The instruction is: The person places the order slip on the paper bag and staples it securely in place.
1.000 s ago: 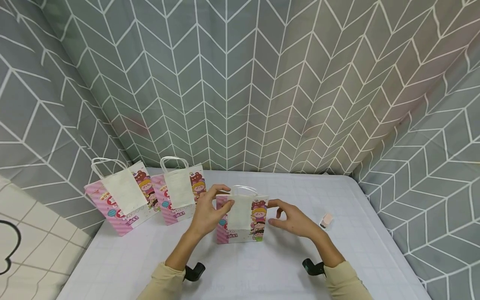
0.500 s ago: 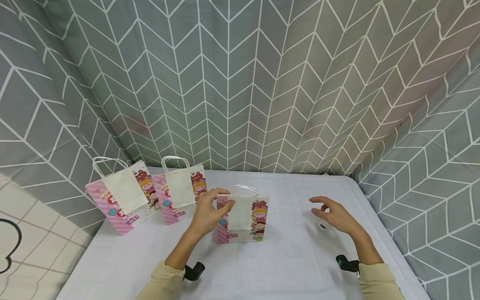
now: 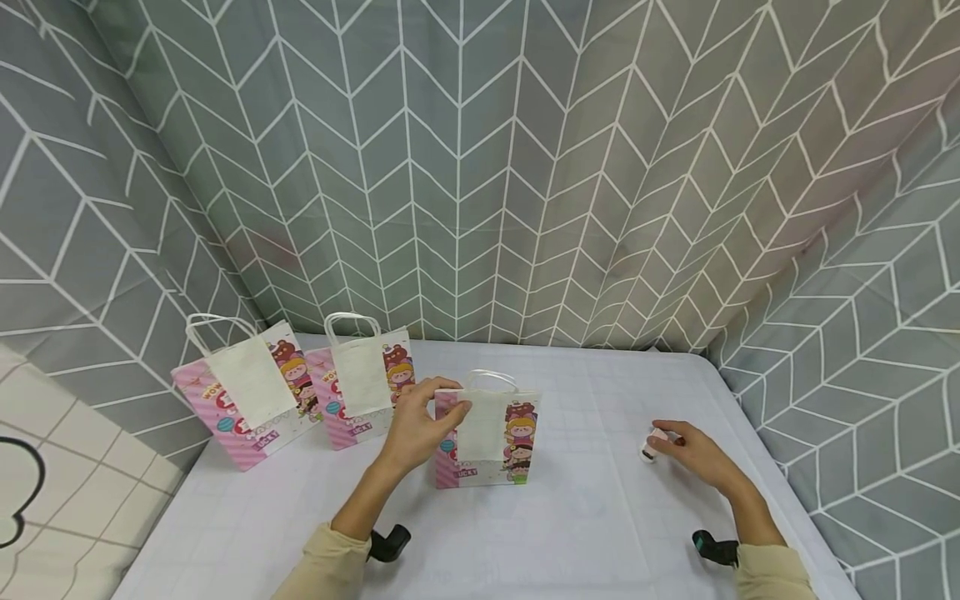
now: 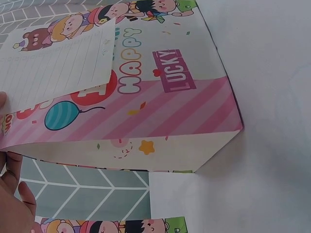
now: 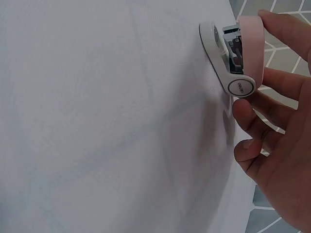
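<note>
A pink and white paper bag (image 3: 491, 475) stands upright near the middle of the table. Its front has cartoon figures, and a white lined sheet (image 4: 63, 63) lies against it below the handle. My left hand (image 3: 415, 425) grips the bag's upper left edge, thumb in front near the sheet and fingers behind. On the right, my right hand (image 3: 697, 454) pinches a small pink and white stapler (image 5: 250, 53), thumb on the pink top arm and fingers near the hinge end. The stapler's metal inside shows between its two arms.
Two similar bags with white sheets on their fronts, one leaning bag (image 3: 247, 392) and another bag (image 3: 362, 387), stand at the back left. A grey patterned curtain (image 3: 480, 167) rises behind the white table (image 3: 570, 550).
My right hand has left the bag's right side, moved right and taken hold of the stapler. The left hand has stayed on the bag.
</note>
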A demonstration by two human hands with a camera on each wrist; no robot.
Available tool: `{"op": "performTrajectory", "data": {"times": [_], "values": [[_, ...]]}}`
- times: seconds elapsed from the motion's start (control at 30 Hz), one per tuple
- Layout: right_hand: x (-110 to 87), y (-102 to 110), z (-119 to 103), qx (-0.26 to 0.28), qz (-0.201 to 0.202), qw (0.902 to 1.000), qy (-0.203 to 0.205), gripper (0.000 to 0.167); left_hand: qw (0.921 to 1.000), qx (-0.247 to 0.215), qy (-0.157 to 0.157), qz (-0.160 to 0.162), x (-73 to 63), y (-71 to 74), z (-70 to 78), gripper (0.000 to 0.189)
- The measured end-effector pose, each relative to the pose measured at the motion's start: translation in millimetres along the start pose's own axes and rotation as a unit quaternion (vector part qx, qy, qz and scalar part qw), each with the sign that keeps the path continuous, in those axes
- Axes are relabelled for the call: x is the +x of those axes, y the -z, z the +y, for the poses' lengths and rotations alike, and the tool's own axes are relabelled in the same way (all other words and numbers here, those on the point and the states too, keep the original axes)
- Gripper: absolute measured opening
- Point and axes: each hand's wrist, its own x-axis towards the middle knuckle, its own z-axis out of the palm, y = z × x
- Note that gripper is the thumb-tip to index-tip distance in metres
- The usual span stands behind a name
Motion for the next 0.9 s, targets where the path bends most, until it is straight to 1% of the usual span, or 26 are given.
{"op": "performTrajectory", "data": {"times": [0.27,0.53,0.63,0.9], "values": [[-2.7,-3,5,0.009,0.002,0.9998,-0.017,0.068,1.0000,-0.006,0.004,-0.004,-0.2,0.2,0.5,0.021],[-3.0,-7,2,0.040,0.008,0.9985,-0.037,0.071,1.0000,-0.003,0.000,-0.003,-1.3,-0.2,-0.1,0.022],[-3.5,-9,1,0.040,0.007,0.9986,-0.034,0.071,1.0000,-0.003,0.000,-0.002,-1.7,-0.2,0.8,0.022],[-2.2,-15,-3,0.064,-0.005,0.9973,-0.035,0.070,1.0000,-0.002,0.006,-0.003,-1.7,0.1,2.6,0.022]]}}
